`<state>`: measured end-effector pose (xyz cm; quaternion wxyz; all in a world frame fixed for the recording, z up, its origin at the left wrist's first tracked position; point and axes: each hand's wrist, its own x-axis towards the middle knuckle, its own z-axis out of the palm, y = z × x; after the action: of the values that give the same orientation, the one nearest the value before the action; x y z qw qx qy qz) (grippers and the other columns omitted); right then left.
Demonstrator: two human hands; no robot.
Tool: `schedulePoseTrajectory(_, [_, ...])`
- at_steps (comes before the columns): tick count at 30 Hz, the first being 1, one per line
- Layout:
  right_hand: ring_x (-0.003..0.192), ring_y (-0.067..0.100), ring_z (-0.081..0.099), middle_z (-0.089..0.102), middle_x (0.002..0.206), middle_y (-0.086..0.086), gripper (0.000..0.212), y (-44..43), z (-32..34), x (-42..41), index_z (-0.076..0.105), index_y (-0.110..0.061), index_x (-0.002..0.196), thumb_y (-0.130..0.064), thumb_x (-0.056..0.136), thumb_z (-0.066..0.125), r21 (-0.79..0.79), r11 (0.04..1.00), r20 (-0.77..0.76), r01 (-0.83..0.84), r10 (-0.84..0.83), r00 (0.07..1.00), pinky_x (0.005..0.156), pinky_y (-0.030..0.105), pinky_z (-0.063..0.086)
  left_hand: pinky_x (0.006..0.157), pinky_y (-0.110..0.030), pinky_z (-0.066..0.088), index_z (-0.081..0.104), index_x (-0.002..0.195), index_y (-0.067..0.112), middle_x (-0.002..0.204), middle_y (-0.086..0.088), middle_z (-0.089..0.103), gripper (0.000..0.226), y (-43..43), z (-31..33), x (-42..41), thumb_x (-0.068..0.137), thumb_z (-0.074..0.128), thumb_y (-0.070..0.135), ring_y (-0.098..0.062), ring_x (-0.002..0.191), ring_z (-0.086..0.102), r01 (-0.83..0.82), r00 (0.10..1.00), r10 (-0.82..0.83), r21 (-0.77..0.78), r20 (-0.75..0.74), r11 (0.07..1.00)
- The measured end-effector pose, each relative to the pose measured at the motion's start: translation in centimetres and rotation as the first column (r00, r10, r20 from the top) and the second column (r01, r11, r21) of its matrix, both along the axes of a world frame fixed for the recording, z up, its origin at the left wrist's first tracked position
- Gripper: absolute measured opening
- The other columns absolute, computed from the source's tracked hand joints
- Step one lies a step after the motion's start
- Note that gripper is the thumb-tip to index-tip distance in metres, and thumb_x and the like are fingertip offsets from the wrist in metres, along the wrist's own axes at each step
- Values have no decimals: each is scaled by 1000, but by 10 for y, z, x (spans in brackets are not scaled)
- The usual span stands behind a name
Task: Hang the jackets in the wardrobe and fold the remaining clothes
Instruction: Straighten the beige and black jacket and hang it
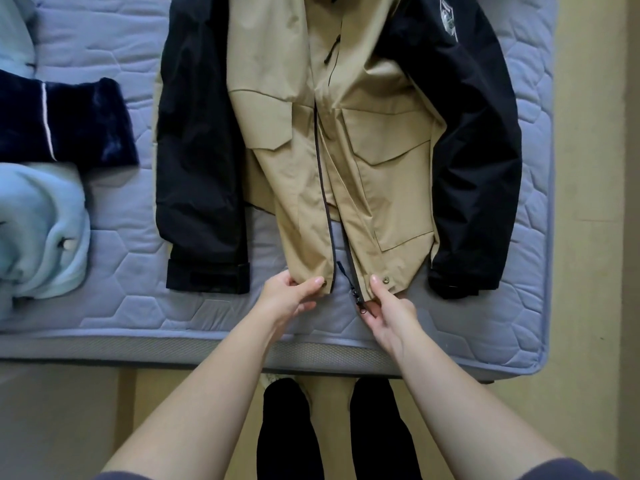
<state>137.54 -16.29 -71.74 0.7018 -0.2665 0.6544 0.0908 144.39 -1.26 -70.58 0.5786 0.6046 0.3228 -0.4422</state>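
A jacket with a tan body and black sleeves lies face up on the mattress, its front unzipped near the hem. My left hand pinches the bottom corner of the left front panel by its snap. My right hand pinches the bottom corner of the right front panel, its fingers beside the dark zipper pull. The two hem corners are a little apart. The collar is cut off at the top of the view.
A dark navy fleece garment and a light blue fleece garment lie on the left of the mattress. The mattress front edge runs just below my hands. My legs in black trousers stand on a yellowish floor.
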Motion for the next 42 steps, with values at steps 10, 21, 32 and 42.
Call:
schedulePoseTrajectory(10, [62, 12, 62, 71, 76, 3, 7, -5, 8, 0, 64, -7, 95, -11, 91, 60, 79, 965, 207, -250, 229, 951, 51, 22, 42, 71, -28, 50, 60, 101, 15, 90, 1, 68, 16, -15, 10, 2, 87, 64, 9, -12, 83, 63, -11, 999, 8, -110, -33, 994])
schedulePoseTrajectory(21, [71, 17, 63, 71, 84, 8, 14, -13, 11, 2, 66, -1, 98, -7, 91, 56, 12, 914, 350, -405, 376, 858, 67, 26, 45, 53, -23, 41, 61, 93, 19, 83, 3, 67, 21, -27, 11, 4, 84, 69, 37, -9, 62, 59, 3, 970, 2, 20, -242, 1000])
schedulePoseTrajectory(32, [61, 9, 66, 73, 75, 3, 10, -15, 7, -2, 69, -3, 87, -5, 89, 59, -62, 916, 381, -395, 388, 839, 52, 19, 50, 54, -20, 38, 58, 89, 18, 78, 5, 62, 41, -21, 18, 4, 80, 63, 57, -10, 63, 57, 212, 856, -192, -14, -480, 977])
schedulePoseTrajectory(42, [66, 12, 67, 74, 80, 4, 5, -23, 0, -4, 71, -7, 87, -11, 83, 69, -164, 862, 312, -480, 507, 803, 55, 23, 52, 40, -14, 41, 68, 69, 10, 68, 1, 65, 62, -17, 20, 22, 81, 52, 69, -10, 49, 56, 124, 734, -217, -188, -643, 974])
